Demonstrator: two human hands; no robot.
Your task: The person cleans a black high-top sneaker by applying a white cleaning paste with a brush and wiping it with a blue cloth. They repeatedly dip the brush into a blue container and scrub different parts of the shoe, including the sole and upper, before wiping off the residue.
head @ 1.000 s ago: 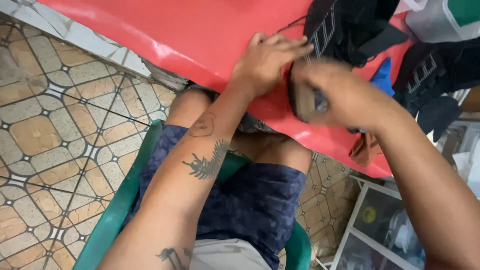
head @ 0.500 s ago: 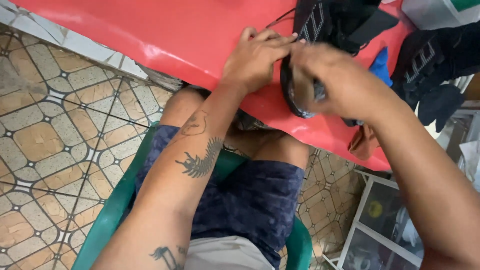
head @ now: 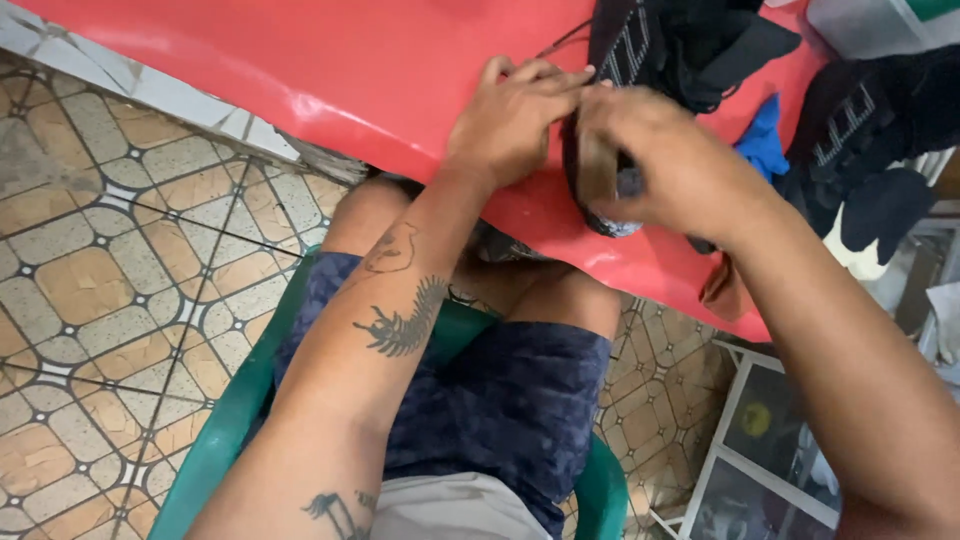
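Both hands meet at the red counter [head: 300, 70] edge: left hand [head: 510, 125] curled, fingertips pinching the dark shoe [head: 600, 190], right hand [head: 670, 165] closed around its side, black garments [head: 690, 40] just beyond.

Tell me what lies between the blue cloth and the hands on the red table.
In the head view, only bare red table shows between the blue cloth and the right hand, which with the left hand holds a dark shoe.

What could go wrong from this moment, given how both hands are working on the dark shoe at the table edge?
The dark shoe sits at the red table edge over the lap; it may slip off. The right hand and left hand crowd together, hiding the work, so fingers might get nicked. Black shoes piled nearby could be knocked.
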